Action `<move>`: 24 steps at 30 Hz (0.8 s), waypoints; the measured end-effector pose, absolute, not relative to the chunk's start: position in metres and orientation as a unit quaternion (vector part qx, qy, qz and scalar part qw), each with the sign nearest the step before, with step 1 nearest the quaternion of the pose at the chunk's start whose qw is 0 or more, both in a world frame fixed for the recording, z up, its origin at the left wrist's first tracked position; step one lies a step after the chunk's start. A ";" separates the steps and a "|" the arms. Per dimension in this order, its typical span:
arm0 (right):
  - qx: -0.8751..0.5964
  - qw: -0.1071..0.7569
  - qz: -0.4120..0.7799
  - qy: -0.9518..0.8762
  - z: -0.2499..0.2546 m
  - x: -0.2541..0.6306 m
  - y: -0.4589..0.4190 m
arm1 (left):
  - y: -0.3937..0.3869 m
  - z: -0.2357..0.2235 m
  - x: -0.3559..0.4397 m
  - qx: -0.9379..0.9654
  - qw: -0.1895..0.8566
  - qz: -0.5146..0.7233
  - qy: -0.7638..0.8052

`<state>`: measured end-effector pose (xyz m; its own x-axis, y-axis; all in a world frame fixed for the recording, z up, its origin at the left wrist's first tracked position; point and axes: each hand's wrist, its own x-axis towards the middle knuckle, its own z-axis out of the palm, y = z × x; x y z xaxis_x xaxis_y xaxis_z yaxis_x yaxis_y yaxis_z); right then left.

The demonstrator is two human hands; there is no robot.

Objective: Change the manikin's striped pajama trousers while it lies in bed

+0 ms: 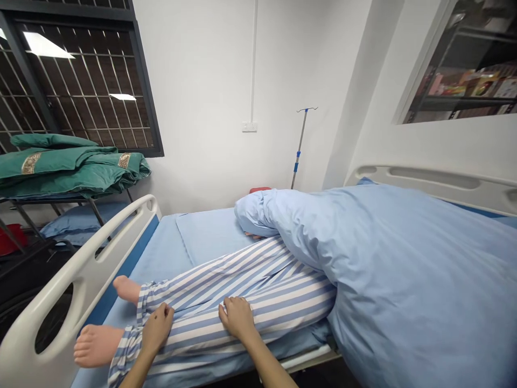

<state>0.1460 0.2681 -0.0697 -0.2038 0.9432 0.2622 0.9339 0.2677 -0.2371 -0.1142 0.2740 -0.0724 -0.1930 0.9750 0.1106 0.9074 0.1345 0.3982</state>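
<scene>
A mannequin in blue-and-white striped trousers (291, 302) lies on a bed, its bare plastic feet (100, 345) toward the left end. My left hand (158, 328) is closed over the lower part of the near trouser leg, just above the ankle; its fingertips are partly hidden. Around the same leg near the knee, my right hand (237, 318) curls its fingers over the striped cloth. A light-blue quilt (388, 258) is folded back over the upper body and hides it.
White bed boards stand at the foot end (81, 269) and the head end (428, 178). An IV pole (300, 148) rises behind the bed. Green folded bedding (72, 167) lies on a rack (95, 210) at left. A red object (259, 189) shows behind the quilt.
</scene>
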 end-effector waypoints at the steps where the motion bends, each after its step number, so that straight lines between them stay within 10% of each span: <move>1: -0.605 0.178 0.012 -0.776 -0.070 0.146 0.268 | 0.275 -0.076 -0.116 0.632 0.075 0.170 0.752; 14: -0.586 0.212 0.025 -0.781 -0.073 0.147 0.268 | 0.271 -0.070 -0.106 0.596 0.069 0.107 0.793; 24: -0.430 0.559 0.176 -0.687 0.017 0.173 0.216 | 0.267 -0.065 -0.102 0.576 0.083 0.101 0.807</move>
